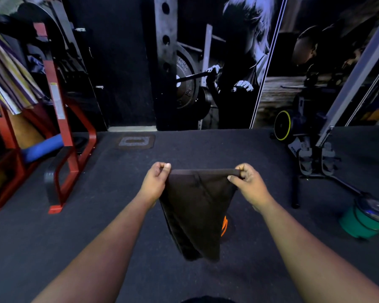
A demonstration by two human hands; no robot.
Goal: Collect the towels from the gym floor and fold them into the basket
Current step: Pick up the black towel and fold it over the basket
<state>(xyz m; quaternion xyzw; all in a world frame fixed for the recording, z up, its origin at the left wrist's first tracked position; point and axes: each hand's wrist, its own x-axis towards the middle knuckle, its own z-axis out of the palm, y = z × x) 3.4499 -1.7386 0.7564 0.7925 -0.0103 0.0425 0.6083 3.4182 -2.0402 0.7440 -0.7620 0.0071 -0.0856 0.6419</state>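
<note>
At far left, a striped purple-and-cream cloth (8,71) draped over a red steel equipment frame (59,136), with a blue foam roller (42,147) lying low behind it. Further in, dark speckled rubber gym floor (96,204) running to a wall mural of lifters. At centre, left hand (155,182) raised, thumb and fingers (167,166) pinched tight on the left top corner of a dark brown, soft terry towel (195,215); top hem stretched taut and level across to the right hand (248,182), fingers likewise clamped on the opposite corner. Towel clear of the floor, hanging in mid-air between both hands, lower part narrowing to a bunched, uneven tail rather than a flat sheet. Just behind the hanging cloth, a sliver of orange rim (224,226) on the floor, probably the basket, though mostly hidden and not certain. To the right, a black machine with a yellow-ringed wheel (282,125), then a green bucket-like tub (361,221) near the edge. Likely step: squaring up for a first fold. Risks from here: a crooked fold, since the lower edges hang twisted and unmatched; a corner slipping from so shallow a pinch when the hands come together; the tail dragging on the gritty floor if lowered too soon; a blind drop beside the basket, hidden as it is by the cloth itself.
</note>
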